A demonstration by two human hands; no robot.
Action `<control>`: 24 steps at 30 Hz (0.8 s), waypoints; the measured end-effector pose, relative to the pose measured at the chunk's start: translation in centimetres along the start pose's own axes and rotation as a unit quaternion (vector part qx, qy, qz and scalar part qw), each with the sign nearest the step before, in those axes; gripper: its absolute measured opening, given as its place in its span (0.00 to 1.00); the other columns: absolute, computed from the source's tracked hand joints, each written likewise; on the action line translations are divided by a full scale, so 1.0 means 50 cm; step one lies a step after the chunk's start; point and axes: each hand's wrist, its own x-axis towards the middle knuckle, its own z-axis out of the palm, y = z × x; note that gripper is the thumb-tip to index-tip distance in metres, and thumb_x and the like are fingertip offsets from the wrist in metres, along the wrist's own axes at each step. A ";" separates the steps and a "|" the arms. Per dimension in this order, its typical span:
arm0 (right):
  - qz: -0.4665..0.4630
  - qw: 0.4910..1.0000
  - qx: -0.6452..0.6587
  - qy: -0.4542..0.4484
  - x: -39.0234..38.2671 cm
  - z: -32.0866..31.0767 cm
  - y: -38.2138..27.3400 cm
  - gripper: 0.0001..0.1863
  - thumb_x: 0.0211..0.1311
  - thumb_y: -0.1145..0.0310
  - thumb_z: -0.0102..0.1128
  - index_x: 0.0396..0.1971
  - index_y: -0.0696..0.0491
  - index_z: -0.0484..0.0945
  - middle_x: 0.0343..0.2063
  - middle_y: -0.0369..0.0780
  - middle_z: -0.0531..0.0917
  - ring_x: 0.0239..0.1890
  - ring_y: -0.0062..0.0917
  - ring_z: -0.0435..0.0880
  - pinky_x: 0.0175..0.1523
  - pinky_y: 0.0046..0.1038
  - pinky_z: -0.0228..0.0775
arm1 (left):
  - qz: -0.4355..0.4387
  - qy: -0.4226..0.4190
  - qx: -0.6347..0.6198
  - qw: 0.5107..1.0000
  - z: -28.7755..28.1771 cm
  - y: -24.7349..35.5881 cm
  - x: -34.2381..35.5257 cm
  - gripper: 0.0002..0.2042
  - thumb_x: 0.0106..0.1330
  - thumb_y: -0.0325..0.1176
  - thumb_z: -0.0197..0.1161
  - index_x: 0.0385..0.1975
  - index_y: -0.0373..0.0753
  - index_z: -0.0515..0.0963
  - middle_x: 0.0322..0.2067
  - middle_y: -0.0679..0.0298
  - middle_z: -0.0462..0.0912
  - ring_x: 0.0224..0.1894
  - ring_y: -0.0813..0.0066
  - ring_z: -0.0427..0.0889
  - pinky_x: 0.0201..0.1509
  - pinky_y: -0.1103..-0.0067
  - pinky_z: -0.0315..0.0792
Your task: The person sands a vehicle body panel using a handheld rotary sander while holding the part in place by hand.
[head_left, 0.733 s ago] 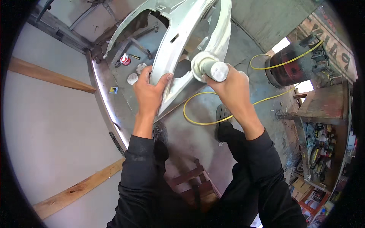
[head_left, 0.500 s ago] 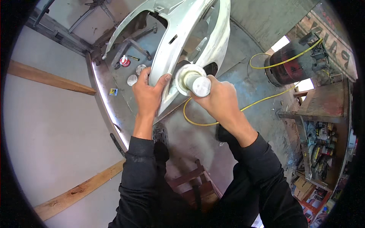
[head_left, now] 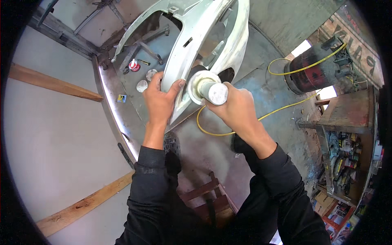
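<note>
A large pale, curved body panel [head_left: 190,43] with oval cut-outs fills the upper middle. My left hand [head_left: 158,100] is wrapped round its lower left edge, thumb on the face and fingers round the side. My right hand [head_left: 234,110] is closed round a dusty, white cylindrical tool [head_left: 217,93] with a wider round disc head at its far end, which lies against the lower part of the panel. The tool's disc hides some of the surface beneath it.
A red can [head_left: 134,65] and round discs [head_left: 141,85] lie left. A yellow hose [head_left: 214,133] loops across the floor [head_left: 286,139] to a dark tank [head_left: 304,71]. A cluttered wooden cabinet [head_left: 347,108] stands right, a pale wall board [head_left: 61,139] left, a wooden stool [head_left: 204,192] below me.
My right hand and the round tool have moved down and to the left across the panel. My left hand keeps its hold on the panel's edge.
</note>
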 end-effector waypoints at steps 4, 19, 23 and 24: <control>0.016 0.999 0.040 0.033 0.018 -0.018 0.007 0.22 0.52 0.54 0.77 0.36 0.58 0.84 0.25 0.54 0.85 0.32 0.51 0.87 0.38 0.47 0.78 | -0.014 -0.009 -0.001 1.000 0.010 0.016 -0.004 0.22 0.60 0.39 0.80 0.46 0.29 0.82 0.37 0.53 0.91 0.38 0.73 0.87 0.45 0.74 0.80; -0.005 0.999 0.026 0.037 0.017 -0.019 0.003 0.22 0.52 0.57 0.76 0.39 0.59 0.84 0.23 0.53 0.85 0.30 0.50 0.87 0.36 0.45 0.78 | -0.007 -0.012 -0.016 1.000 0.009 0.008 -0.002 0.22 0.59 0.39 0.81 0.46 0.29 0.82 0.36 0.53 0.91 0.38 0.72 0.88 0.45 0.74 0.80; 0.034 0.998 0.052 0.022 0.022 -0.020 0.004 0.21 0.53 0.56 0.77 0.36 0.59 0.84 0.29 0.52 0.87 0.36 0.50 0.87 0.39 0.43 0.79 | -0.009 -0.009 -0.001 1.000 0.006 0.009 -0.005 0.22 0.59 0.39 0.81 0.45 0.29 0.82 0.36 0.52 0.91 0.37 0.72 0.88 0.44 0.74 0.80; 0.029 0.999 0.031 0.011 0.017 -0.018 -0.006 0.22 0.53 0.56 0.77 0.37 0.59 0.84 0.27 0.52 0.86 0.35 0.50 0.87 0.38 0.43 0.79 | -0.008 -0.008 0.000 1.000 0.003 0.010 -0.004 0.22 0.59 0.39 0.81 0.45 0.29 0.82 0.36 0.52 0.91 0.37 0.72 0.88 0.44 0.74 0.80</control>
